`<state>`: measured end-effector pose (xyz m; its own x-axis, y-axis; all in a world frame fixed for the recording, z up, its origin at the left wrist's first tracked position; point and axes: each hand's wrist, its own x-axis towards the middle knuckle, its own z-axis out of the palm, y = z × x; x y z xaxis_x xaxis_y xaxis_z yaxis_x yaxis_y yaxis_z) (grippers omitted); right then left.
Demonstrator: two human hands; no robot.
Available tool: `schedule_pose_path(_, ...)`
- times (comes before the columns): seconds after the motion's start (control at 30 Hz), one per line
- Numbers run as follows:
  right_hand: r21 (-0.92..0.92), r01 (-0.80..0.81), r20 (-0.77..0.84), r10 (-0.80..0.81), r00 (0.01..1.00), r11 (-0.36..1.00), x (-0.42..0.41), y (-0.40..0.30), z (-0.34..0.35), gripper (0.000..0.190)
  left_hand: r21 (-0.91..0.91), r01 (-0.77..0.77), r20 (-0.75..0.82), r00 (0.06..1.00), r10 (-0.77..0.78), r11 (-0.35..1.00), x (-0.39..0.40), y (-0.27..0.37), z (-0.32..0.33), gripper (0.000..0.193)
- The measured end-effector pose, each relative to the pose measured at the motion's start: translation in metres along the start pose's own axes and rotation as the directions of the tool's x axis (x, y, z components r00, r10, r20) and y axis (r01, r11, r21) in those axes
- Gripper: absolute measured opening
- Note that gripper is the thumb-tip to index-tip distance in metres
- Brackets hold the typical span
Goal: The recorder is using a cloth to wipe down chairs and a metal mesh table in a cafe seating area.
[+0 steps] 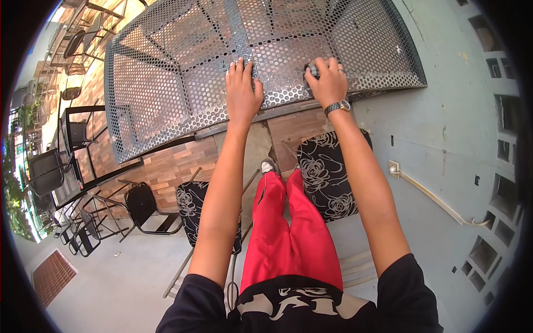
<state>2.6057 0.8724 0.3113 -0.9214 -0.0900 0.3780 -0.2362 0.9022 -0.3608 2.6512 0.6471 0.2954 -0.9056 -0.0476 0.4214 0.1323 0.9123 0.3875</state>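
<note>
Before me stands a table with a perforated metal top (pixel 283 79), its holes showing the frame and floor beneath. My left hand (pixel 245 89) lies flat, palm down, near the table's front edge, with its fingers a little apart and nothing seen in it. To its right, my right hand (pixel 329 83) is curled over a crumpled dark grey cloth (pixel 312 71) on the metal surface. The palm side of that hand is hidden. A ring and a dark wristwatch (pixel 338 107) are on the right hand and wrist.
Two chairs with black floral seats, left (pixel 192 208) and right (pixel 316 175), flank my legs. A black folding chair (pixel 141 204) and several others stand left. A pale wall (pixel 416 125) with square openings and a cable conduit (pixel 433 200) runs along the right.
</note>
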Motion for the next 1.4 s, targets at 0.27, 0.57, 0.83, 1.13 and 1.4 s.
schedule_pose_path(0.27,-0.025,-0.047,-0.058,0.046,0.997,0.999,-0.011,-0.008,0.007,0.029,0.038,0.033,-0.025,0.999,-0.032,0.999,0.002,0.011,0.005,0.043)
schedule_pose_path(0.57,-0.005,0.018,0.065,-0.017,0.998,1.000,0.013,0.018,-0.003,0.030,0.011,0.016,-0.051,0.999,-0.016,1.000,0.004,0.003,0.002,0.041)
schedule_pose_path(0.83,0.007,0.039,-0.026,-0.039,0.999,0.999,0.005,0.028,-0.001,0.026,-0.190,-0.117,-0.003,0.993,0.118,0.975,0.022,0.061,0.019,0.040)
schedule_pose_path(1.13,-0.003,-0.014,0.046,0.014,0.999,1.000,0.009,0.019,-0.001,0.027,-0.159,-0.116,-0.010,0.993,0.116,0.980,0.018,0.081,0.034,0.041)
schedule_pose_path(1.4,0.002,0.009,-0.006,-0.009,1.000,1.000,0.062,0.007,0.031,0.029,-0.146,-0.097,0.012,0.995,0.100,0.985,0.022,0.082,0.036,0.042)
